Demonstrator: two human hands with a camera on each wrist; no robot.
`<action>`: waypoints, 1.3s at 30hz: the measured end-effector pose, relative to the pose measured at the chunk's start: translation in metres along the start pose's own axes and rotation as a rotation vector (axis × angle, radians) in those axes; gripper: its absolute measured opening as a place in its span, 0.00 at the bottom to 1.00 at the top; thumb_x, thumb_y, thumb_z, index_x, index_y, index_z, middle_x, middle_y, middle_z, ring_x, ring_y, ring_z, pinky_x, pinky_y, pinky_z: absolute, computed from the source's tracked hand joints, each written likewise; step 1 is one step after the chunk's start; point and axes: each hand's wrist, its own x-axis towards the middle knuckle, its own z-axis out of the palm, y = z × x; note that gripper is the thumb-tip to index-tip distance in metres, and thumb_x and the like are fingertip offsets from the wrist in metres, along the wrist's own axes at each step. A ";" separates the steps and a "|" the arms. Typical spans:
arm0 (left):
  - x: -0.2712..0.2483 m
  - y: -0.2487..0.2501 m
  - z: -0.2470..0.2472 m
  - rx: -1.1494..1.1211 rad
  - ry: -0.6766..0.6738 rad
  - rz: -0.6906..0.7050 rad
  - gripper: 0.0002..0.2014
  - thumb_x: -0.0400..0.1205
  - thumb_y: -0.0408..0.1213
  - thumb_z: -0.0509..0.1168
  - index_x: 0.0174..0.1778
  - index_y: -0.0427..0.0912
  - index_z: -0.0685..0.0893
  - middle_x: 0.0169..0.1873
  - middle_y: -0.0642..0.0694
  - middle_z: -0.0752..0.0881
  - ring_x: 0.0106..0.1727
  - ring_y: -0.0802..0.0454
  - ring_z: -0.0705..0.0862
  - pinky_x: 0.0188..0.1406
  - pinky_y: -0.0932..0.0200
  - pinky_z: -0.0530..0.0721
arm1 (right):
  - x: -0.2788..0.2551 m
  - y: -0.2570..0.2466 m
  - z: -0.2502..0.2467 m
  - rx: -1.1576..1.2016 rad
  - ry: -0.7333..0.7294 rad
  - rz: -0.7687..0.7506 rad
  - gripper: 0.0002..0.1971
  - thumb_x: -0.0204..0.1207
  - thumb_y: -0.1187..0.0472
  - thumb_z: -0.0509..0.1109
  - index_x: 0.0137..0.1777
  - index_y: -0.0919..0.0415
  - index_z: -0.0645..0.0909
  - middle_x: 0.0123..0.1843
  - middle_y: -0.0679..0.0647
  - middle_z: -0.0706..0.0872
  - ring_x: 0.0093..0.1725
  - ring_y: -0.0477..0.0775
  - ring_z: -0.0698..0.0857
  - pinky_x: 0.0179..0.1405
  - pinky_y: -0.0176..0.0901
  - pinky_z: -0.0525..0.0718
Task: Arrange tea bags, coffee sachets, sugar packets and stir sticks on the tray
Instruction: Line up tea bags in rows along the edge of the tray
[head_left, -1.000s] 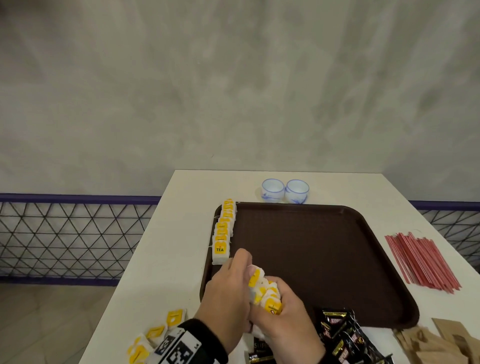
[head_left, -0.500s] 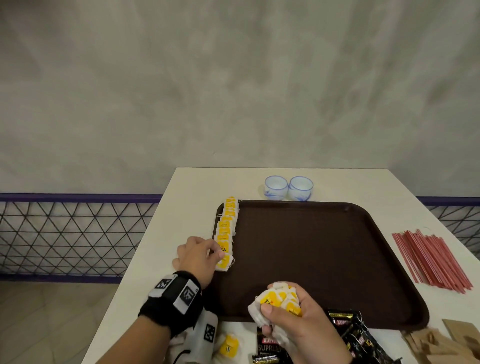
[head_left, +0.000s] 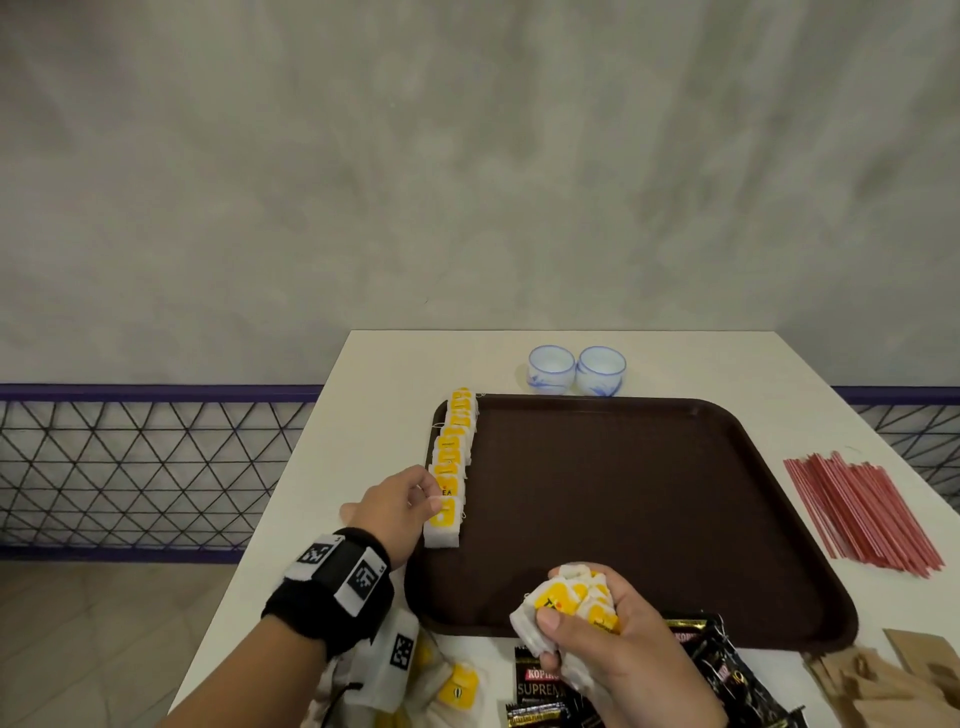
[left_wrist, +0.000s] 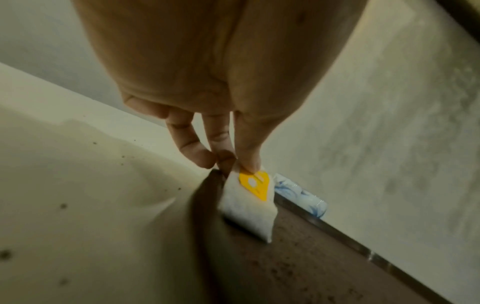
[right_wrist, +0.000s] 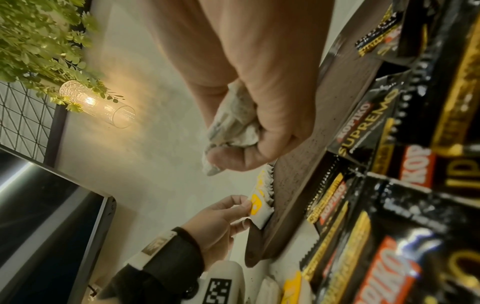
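A brown tray (head_left: 675, 499) lies on the white table. Along its left edge runs a row of white tea bags with yellow tags (head_left: 457, 441). My left hand (head_left: 402, 501) pinches the top of the nearest tea bag (head_left: 442, 525) in that row; the left wrist view shows thumb and fingers on this tea bag (left_wrist: 250, 203). My right hand (head_left: 597, 629) grips a bunch of tea bags (head_left: 569, 605) over the tray's near edge, also crumpled in the fist as a bunch of tea bags (right_wrist: 233, 121). Red stir sticks (head_left: 857, 504) lie right of the tray.
Two small blue-and-white cups (head_left: 576, 369) stand behind the tray. Black coffee sachets (head_left: 717, 675) and brown packets (head_left: 883, 680) lie at the near right. Loose tea bags (head_left: 457, 686) lie at the near left. A wire railing (head_left: 145, 467) runs left of the table.
My left hand left the bunch held by my right hand, carried one tea bag to the near end of the row and set it there. The right hand stayed near the tray's front edge.
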 end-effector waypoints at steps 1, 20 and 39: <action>0.003 0.000 0.001 0.006 0.017 0.004 0.06 0.82 0.47 0.63 0.39 0.55 0.77 0.44 0.57 0.85 0.47 0.56 0.79 0.52 0.53 0.59 | 0.000 0.000 0.000 -0.001 0.000 0.000 0.26 0.54 0.74 0.76 0.55 0.71 0.78 0.30 0.67 0.82 0.24 0.61 0.81 0.25 0.47 0.83; -0.121 0.053 -0.026 -0.382 -0.302 0.403 0.19 0.61 0.50 0.81 0.45 0.56 0.85 0.40 0.49 0.87 0.37 0.53 0.85 0.37 0.57 0.86 | -0.005 -0.008 0.010 -0.035 -0.060 -0.058 0.21 0.54 0.59 0.83 0.49 0.58 0.87 0.45 0.64 0.87 0.46 0.60 0.87 0.45 0.51 0.84; -0.112 0.037 -0.020 -0.857 -0.316 0.163 0.01 0.79 0.26 0.66 0.43 0.32 0.82 0.32 0.38 0.85 0.29 0.51 0.83 0.24 0.62 0.82 | -0.015 -0.004 0.015 0.046 -0.048 -0.031 0.22 0.57 0.75 0.76 0.53 0.72 0.79 0.37 0.68 0.84 0.32 0.60 0.84 0.30 0.48 0.86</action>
